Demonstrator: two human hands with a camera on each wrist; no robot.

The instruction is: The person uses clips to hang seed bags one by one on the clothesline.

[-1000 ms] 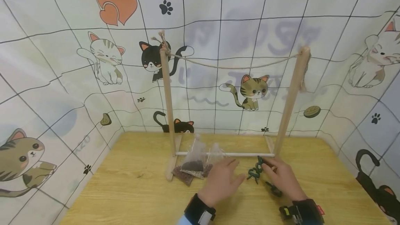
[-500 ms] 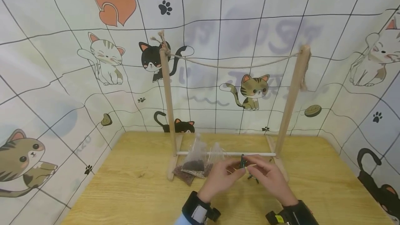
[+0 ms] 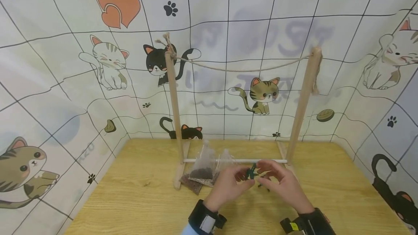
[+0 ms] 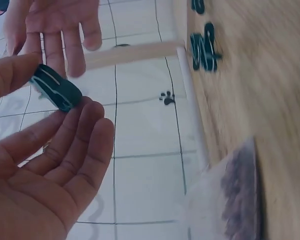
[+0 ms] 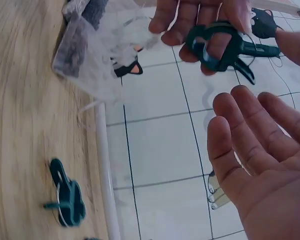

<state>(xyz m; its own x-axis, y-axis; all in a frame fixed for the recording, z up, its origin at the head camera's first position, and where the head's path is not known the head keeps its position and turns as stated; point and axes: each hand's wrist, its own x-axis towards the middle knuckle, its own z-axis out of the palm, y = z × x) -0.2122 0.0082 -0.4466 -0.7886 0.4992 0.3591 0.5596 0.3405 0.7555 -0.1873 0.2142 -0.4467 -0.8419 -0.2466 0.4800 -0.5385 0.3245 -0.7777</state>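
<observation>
My left hand holds a green plastic spring clip, pinched between the thumb and fingertips. The clip's ring and handles show in the right wrist view, where the left fingers lie behind it. Close to the clip, my right hand faces it with fingers spread and gently bent; the right wrist view shows a gap between those fingers and the clip. Another green clip lies on the table below the hands, mostly hidden by the right hand in the head view.
A wooden frame stands behind the hands, with a sagging rope across its top and a white rod low down. Filled clear bags sit left of the hands on the wooden table.
The right hand brought a clip from the right to the left hand. The left hand now holds that clip, and the right fingers have spread away from it.
</observation>
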